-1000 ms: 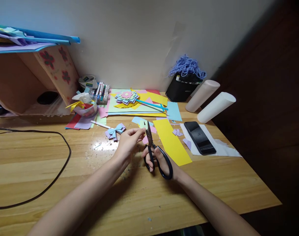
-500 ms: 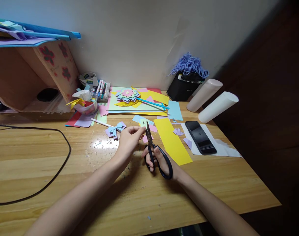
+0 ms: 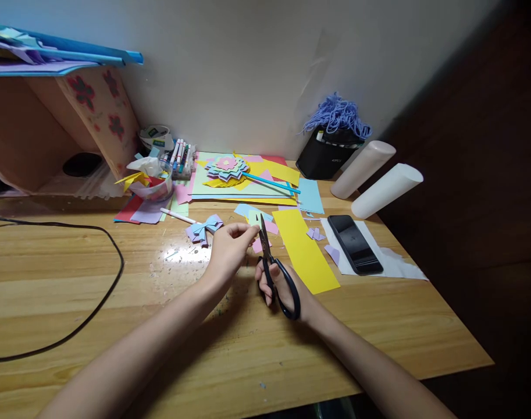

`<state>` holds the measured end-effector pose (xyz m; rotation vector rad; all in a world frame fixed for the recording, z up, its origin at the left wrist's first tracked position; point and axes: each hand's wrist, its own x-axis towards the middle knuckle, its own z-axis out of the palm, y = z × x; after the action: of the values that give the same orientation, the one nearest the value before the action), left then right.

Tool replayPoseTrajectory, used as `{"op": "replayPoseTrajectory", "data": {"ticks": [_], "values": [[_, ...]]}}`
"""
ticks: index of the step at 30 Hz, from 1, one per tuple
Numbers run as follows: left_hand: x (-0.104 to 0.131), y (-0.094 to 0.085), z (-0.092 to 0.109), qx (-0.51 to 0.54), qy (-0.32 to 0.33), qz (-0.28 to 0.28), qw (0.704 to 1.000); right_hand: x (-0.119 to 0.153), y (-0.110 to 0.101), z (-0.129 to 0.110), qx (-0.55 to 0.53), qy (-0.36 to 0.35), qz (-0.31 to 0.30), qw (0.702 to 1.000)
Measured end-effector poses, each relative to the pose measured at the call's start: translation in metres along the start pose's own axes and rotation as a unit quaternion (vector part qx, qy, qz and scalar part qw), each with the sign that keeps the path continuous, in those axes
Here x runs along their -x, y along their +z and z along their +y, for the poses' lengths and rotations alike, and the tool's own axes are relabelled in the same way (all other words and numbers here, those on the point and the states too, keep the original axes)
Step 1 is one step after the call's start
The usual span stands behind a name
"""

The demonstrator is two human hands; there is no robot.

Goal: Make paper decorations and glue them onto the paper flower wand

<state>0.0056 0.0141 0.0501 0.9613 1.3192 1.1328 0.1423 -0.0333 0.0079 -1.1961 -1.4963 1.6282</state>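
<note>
Black-handled scissors [image 3: 287, 291] are in my right hand [image 3: 276, 282], thumb and fingers through the loops. Their blades point away from me, slightly parted, beside the fingertips of my left hand [image 3: 232, 244]. A small pale green piece of paper [image 3: 255, 218] shows at those fingertips, pinched between thumb and finger; its lower part is hidden. Left of my left hand lies a blue and purple paper bow [image 3: 204, 230] with a white stick. To the right of the scissors lies a yellow paper strip [image 3: 306, 250].
A paper flower [image 3: 227, 167] on a blue stick rests on stacked coloured sheets at the back. A black phone [image 3: 355, 244] lies on white paper at right, near two white rolls [image 3: 387, 189]. A black cable [image 3: 112, 285] curves at left. A cardboard box [image 3: 95, 116] stands back left.
The scissor handles have drawn closer together, and my right hand has shifted slightly left. My left hand keeps its pinch beside the blades.
</note>
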Motion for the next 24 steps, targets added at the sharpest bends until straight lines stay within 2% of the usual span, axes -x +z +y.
{"op": "replayPoseTrajectory", "data": {"ticks": [10,15,20,24], "values": [[-0.001,-0.001,-0.002,-0.008,-0.006,-0.009,1.000,-0.003,0.001,0.012,0.035,-0.016,0.034,0.999],[0.000,-0.001,-0.001,0.009,-0.013,-0.017,1.000,-0.001,0.003,0.009,0.039,-0.006,0.055,0.998],[-0.002,-0.001,0.003,0.073,-0.059,-0.034,0.995,-0.001,0.000,-0.001,0.073,0.000,0.079,0.994],[-0.010,-0.008,0.006,0.070,-0.100,-0.055,0.991,-0.005,-0.015,-0.003,0.109,-0.003,0.141,0.984]]}}
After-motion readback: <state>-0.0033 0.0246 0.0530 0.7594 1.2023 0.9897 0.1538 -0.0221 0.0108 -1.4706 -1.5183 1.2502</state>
